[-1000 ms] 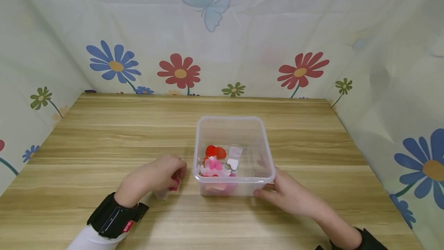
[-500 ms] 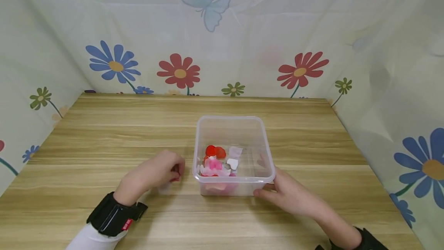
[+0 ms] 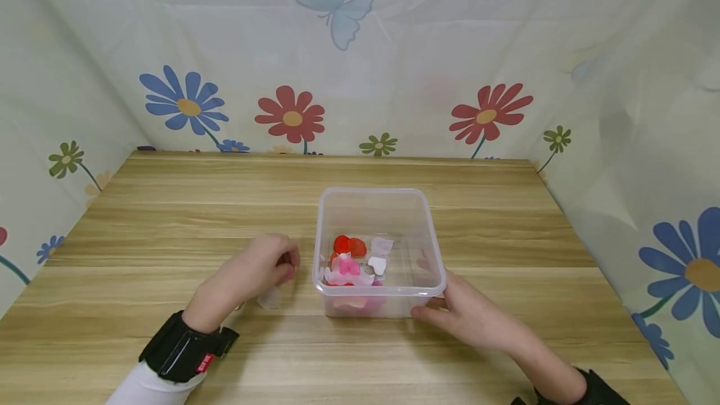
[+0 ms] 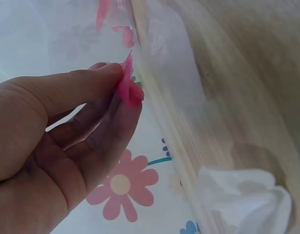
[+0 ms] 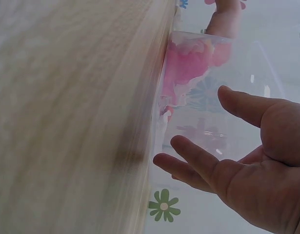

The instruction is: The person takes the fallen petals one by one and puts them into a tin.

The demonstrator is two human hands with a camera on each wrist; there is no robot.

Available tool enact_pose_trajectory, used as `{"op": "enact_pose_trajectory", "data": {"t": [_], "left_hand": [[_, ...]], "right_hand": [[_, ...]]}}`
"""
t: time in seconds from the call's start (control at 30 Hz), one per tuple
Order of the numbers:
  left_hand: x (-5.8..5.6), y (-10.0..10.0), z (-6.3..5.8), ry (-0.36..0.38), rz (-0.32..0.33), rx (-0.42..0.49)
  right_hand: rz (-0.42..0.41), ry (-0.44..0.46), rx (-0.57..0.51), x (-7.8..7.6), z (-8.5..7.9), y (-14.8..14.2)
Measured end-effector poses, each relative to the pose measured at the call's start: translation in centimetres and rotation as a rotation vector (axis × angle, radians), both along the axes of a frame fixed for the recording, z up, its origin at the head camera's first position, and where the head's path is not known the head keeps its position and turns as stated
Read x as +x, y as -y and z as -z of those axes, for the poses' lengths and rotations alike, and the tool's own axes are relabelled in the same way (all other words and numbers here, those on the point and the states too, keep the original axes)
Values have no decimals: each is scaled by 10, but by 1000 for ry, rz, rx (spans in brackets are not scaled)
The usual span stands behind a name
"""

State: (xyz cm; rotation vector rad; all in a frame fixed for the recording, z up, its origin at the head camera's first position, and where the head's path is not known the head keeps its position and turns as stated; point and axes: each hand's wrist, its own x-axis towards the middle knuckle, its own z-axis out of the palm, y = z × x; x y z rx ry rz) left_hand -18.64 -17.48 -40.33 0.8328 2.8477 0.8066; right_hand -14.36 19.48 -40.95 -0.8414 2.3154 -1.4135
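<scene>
My left hand (image 3: 250,274) is just above the table, left of a clear plastic box. Its thumb and fingers pinch a small bright pink petal (image 4: 129,90), seen plainly in the left wrist view and hidden from the head view. A white petal-like piece (image 4: 242,200) lies on the table beneath that hand. My right hand (image 3: 478,320) is at the near right corner of the box (image 3: 374,291), its fingers fairly straight against the wall. Inside the box are red petals (image 3: 342,244), a pink pile (image 3: 347,275) and white pieces (image 3: 378,265).
A wood-grain table (image 3: 484,205) carries the box near its middle. Behind it and on both sides hangs a white curtain (image 3: 405,55) printed with flowers and a butterfly.
My left hand has moved a little toward the back of the table with the pink petal, which is now out of sight in the head view. The right hand and box stay put.
</scene>
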Motion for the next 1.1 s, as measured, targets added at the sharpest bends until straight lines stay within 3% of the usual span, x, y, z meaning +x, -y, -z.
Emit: {"op": "enact_pose_trajectory", "data": {"t": [0.3,0.67,0.9,1.1], "left_hand": [[0,-1,-9,-124,-87,65],[10,-10,-25,-320,-228,203],[14,-17,-36,-462,-231,295],[14,-26,-43,-570,-189,395]], "right_hand": [[-8,-17,9,-2,-1,0],[-10,-24,9,-1,-1,1],[-3,18,-4,0,-1,1],[0,6,0,0,-1,0]]}}
